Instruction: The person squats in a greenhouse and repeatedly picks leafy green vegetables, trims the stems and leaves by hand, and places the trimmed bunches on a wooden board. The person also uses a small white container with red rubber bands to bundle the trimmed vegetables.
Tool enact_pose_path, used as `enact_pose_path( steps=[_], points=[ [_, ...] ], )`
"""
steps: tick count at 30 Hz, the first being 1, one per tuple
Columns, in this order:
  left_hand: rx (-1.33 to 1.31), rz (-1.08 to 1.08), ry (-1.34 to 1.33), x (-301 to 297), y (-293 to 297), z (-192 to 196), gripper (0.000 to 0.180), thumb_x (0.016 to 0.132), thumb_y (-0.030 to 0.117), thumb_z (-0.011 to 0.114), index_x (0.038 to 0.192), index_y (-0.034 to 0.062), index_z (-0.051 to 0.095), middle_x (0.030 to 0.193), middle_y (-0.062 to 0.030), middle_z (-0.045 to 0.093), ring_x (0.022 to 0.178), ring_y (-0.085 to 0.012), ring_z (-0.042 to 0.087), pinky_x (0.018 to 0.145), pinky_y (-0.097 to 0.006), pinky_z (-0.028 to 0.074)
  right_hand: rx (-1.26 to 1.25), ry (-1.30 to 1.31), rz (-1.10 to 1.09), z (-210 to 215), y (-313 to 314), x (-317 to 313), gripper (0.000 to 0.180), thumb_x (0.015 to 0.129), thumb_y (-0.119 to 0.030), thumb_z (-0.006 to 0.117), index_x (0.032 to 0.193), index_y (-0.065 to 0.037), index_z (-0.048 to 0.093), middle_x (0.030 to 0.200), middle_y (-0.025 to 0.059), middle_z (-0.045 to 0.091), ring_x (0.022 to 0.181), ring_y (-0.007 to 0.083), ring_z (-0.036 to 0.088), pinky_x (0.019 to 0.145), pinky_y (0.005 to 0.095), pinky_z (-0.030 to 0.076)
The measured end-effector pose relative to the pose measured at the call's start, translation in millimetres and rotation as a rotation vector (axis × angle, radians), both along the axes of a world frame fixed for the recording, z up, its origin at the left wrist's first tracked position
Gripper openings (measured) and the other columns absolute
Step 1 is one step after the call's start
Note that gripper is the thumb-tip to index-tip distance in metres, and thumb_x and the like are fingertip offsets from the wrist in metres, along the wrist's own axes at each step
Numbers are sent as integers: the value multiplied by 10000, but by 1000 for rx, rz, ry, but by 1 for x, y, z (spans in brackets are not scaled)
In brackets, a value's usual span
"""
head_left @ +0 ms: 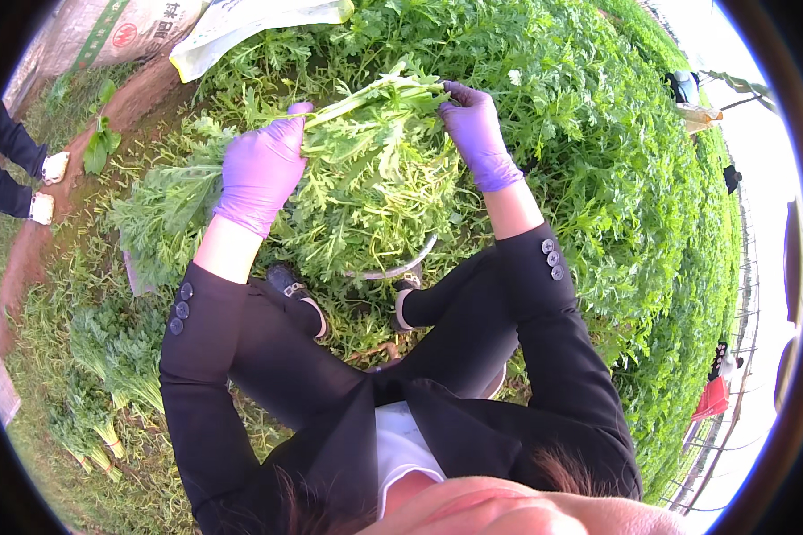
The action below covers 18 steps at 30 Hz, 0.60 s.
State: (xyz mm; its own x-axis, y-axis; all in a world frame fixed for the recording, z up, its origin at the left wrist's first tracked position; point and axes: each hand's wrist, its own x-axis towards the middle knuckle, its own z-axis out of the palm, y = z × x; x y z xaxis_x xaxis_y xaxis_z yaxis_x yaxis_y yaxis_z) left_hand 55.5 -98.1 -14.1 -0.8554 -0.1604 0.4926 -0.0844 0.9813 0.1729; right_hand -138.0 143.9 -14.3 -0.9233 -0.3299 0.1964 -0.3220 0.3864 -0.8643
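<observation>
At ten o'clock I see the left hand (263, 168) clenched round a bunch (375, 98); the right hand (475, 127), apart at one, pinches its stem ends (432, 89) near twelve. Tied bundles (105, 430) lie at eight.

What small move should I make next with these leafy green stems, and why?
I'd probably use the purple-gloved right hand to even up the ends of the long, leafy green stems: it's at those ends, the purple-gloved left hand grips the stems farther along, and they look loosely spread between the hands.
</observation>
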Motion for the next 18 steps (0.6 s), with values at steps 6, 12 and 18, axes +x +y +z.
enact_pose_path(
  steps=[6,12,18],
  points=[
    [218,182,-69,-4,-9,-6,495,774,126,710,1254,185,608,936,-144,713,822,-350,693,723,-424,558,-20,-68,-231,-13,26,-28,267,877,-30,688,1141,-3,709,898,33,725,710,69,587,653,225,477],
    [1069,-127,-106,-22,-19,-36,450,907,195,687,1279,-32,579,1115,-149,705,985,-197,659,888,-304,497,917,-169,531,-45,4,7,916,860,-235,768,1540,-21,193,1529,217,342,1413,278,344,1148,374,315],
    [1634,-735,-497,-23,24,-50,477,980,357,608,1318,29,537,998,-38,628,866,-128,595,863,-337,501,-691,-1188,818,-34,-23,32,921,833,-194,774,1544,-40,209,1544,167,348,1403,294,392,1117,486,395]
  ],
)
